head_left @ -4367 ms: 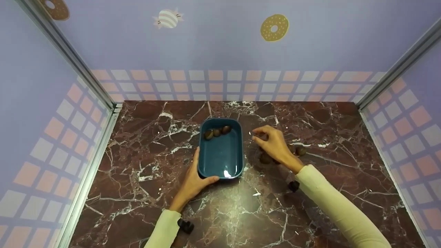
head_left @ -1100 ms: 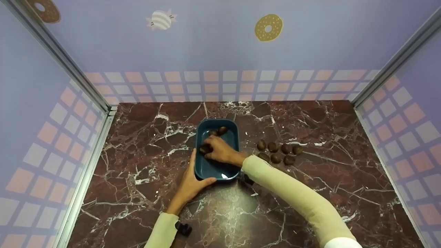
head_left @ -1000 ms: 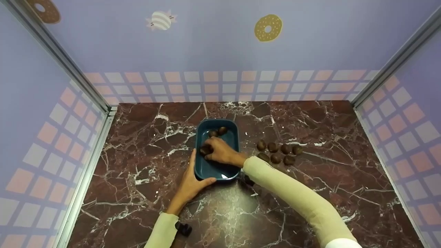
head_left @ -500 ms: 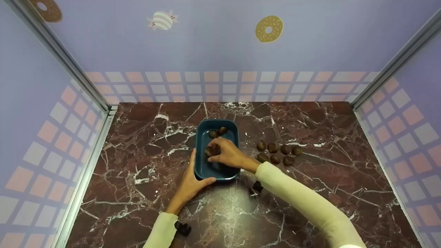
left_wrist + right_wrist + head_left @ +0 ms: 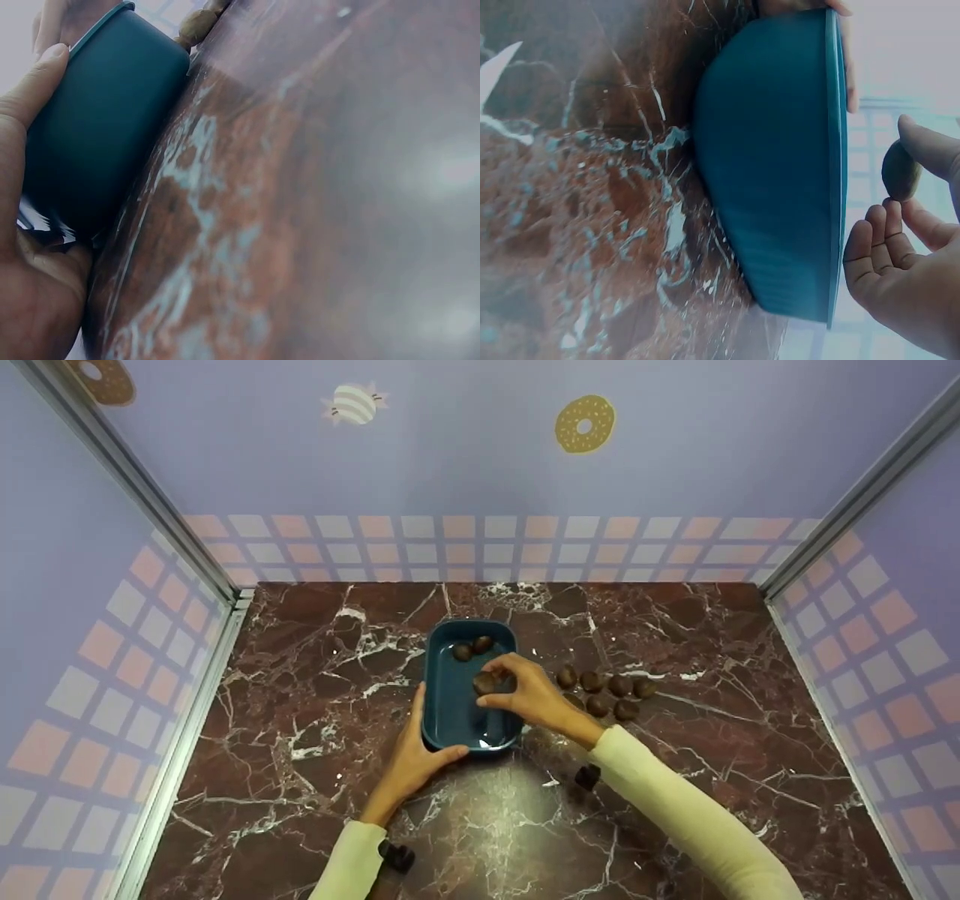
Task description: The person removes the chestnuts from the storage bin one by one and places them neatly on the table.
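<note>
In the head view a deep teal dish (image 5: 454,712) stands on the table, with two brown chestnuts (image 5: 482,644) lying at its far end. My left hand (image 5: 409,765) holds its near left corner, thumb on the front rim and fingers along the left side. Above the dish's right half, my right hand (image 5: 532,694) pinches another chestnut (image 5: 486,682) between thumb and fingertips. The right wrist view has this chestnut (image 5: 901,171) up above the rim level of the dish (image 5: 780,165). My left thumb (image 5: 45,75) presses the dish's rim in the left wrist view.
Several more chestnuts (image 5: 619,685) lie in two loose rows on the marbled dark red table (image 5: 712,750), just right of the dish. A lilac wall (image 5: 465,465) with checked tiles and sweet motifs closes off the back, and side walls flank the table.
Seconds ago my right hand was empty and three chestnuts lay in the dish. It has since gripped one inside the dish and lifted it rightward. My left hand has stayed in place.
</note>
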Action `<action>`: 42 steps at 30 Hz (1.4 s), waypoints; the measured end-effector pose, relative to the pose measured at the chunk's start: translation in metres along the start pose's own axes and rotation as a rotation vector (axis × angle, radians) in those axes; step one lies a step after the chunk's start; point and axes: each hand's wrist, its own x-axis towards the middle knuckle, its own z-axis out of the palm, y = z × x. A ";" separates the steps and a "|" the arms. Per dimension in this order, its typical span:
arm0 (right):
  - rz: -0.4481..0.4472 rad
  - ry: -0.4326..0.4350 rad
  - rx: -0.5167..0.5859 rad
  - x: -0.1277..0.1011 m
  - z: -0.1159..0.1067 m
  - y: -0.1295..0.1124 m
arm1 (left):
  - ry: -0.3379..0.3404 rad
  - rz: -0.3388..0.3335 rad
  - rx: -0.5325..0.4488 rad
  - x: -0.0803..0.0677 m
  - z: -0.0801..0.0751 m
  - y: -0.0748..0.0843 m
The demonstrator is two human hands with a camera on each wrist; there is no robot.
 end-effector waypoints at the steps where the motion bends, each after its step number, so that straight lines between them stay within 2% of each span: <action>1: -0.003 0.007 0.005 -0.002 -0.002 0.001 | 0.000 -0.001 -0.001 0.000 0.000 0.000; 17: 0.003 0.116 0.059 -0.026 -0.033 0.014 | 0.012 -0.010 0.056 0.000 0.000 0.002; 26: 0.078 0.165 0.069 -0.042 -0.046 0.024 | 0.026 -0.019 0.074 -0.001 0.000 0.002; 31: 0.088 0.168 0.083 -0.048 -0.051 0.028 | 0.024 -0.022 0.074 -0.001 0.000 0.002; 42: 0.144 0.236 0.115 -0.061 -0.063 0.036 | 0.013 -0.014 0.046 -0.001 0.000 0.003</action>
